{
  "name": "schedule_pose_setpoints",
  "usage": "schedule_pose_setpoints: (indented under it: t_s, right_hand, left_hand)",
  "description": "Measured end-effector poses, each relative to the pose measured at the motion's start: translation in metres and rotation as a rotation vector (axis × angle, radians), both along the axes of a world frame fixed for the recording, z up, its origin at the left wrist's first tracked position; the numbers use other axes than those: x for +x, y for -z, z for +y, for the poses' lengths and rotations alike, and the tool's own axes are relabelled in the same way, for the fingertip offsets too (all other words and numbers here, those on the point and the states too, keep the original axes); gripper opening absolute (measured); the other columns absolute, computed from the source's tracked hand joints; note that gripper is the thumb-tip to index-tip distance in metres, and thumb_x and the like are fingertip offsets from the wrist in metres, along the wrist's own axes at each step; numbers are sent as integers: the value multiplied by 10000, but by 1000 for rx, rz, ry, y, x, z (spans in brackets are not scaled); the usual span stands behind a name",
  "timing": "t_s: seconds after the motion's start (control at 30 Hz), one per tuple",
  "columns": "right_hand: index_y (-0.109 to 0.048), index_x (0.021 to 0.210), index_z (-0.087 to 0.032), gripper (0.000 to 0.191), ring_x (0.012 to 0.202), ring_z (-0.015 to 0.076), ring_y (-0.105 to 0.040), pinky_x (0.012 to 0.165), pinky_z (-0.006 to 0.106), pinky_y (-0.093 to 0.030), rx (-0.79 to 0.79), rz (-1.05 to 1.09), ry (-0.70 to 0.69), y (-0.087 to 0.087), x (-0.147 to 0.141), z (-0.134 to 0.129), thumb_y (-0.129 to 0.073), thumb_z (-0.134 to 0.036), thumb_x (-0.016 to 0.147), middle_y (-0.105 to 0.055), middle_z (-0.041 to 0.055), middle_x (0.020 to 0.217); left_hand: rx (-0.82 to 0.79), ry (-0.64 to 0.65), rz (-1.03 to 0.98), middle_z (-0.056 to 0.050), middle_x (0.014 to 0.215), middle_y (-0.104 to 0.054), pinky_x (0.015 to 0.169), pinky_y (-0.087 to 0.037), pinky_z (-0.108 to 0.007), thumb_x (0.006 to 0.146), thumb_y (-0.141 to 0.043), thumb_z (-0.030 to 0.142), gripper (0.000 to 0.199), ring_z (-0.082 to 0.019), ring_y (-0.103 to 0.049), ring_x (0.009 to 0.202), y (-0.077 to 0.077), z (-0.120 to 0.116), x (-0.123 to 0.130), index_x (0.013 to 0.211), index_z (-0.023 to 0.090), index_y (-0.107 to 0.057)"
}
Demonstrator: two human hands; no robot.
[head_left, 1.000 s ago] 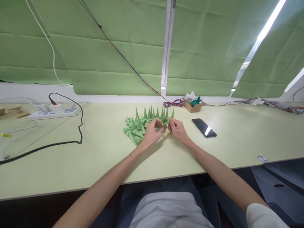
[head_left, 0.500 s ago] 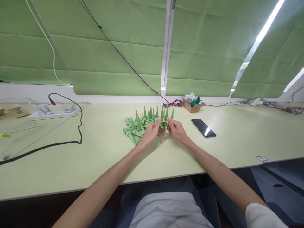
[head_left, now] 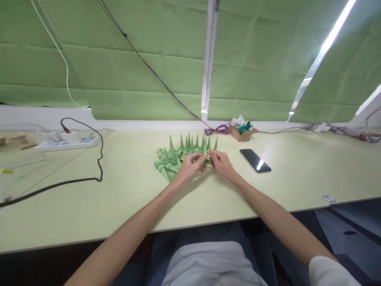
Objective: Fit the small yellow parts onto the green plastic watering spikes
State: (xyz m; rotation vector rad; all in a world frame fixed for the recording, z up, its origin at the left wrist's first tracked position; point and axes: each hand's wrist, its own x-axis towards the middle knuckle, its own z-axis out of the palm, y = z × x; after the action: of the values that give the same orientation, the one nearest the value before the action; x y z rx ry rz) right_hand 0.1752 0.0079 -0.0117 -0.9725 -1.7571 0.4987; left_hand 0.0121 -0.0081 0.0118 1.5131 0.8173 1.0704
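Observation:
Between my hands, a green cone-shaped plant watering spike [head_left: 206,160] stands with its point up and its wide collar down. My left hand [head_left: 190,166] grips it from the left, thumb and fingers around the collar. On the other side, my right hand [head_left: 222,163] is closed in a pinch against the spike; its fingertips hide whatever small part is in them. Just behind and to the left lies a pile of green spikes [head_left: 166,167], some on their sides. Several upright spikes [head_left: 189,142] form a row at the back, with small yellow pieces [head_left: 233,163] scattered about.
A black phone [head_left: 255,160] lies to the right. Behind it stand a small cardboard box [head_left: 242,135] with crumpled wrap and a coiled cable [head_left: 218,129]. At the left are a white power strip [head_left: 68,142] and a black cord [head_left: 100,159]. The table's front edge runs near my body.
The spike in my left hand has tipped over: its open round end faced me before, and now its point is up. Both hands stay in nearly the same place.

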Motion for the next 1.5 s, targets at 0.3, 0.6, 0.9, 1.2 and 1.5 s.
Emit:
schedule_pose_setpoints:
  t_s: [0.3,0.6,0.9,1.2,1.5]
  right_hand:
    - [-374,460,-199,640,420,102,-427,494,249,-356,-59,40,42,1,0,3,-350,-594,962,-431,-10,408]
    - [-405,468,-191,649,441,103,-423,484,246,-331,-35,-60,48,3,-3,5,-329,-619,950,-443,0,425]
    - [-388,430,-197,670,429,104,-428,488,246,-336,-76,-51,41,2,-1,5,-338,-624,944,-434,1,391]
    - [-394,456,-197,650,420,103,-438,496,244,-364,-91,78,58,0,-3,3,-370,-627,942,-452,-6,410]
    - [-414,561,-199,593,455,101,-418,462,238,-340,-75,193,32,-1,-2,1,-375,-661,931,-458,-14,481]
  left_hand:
    - [204,-93,168,-108,1195,-548,382,-459,-235,823,-648,380,348,-107,-614,575,9,-1,2,1092,193,-532]
    - [556,-149,346,-35,915,-608,541,-454,-223,869,-518,175,74,-124,-574,685,11,-4,6,933,189,-553]
    - [711,-164,351,-35,901,-585,586,-465,-233,844,-492,67,185,-131,-552,728,16,-2,6,929,185,-606]
    - [660,-236,292,-70,1127,-559,646,-538,-246,870,-506,118,259,-132,-595,836,16,-5,8,1098,219,-575]
    - [313,-259,153,-7,687,-565,580,-533,-262,921,-502,505,394,-126,-600,576,6,-1,5,712,172,-529]
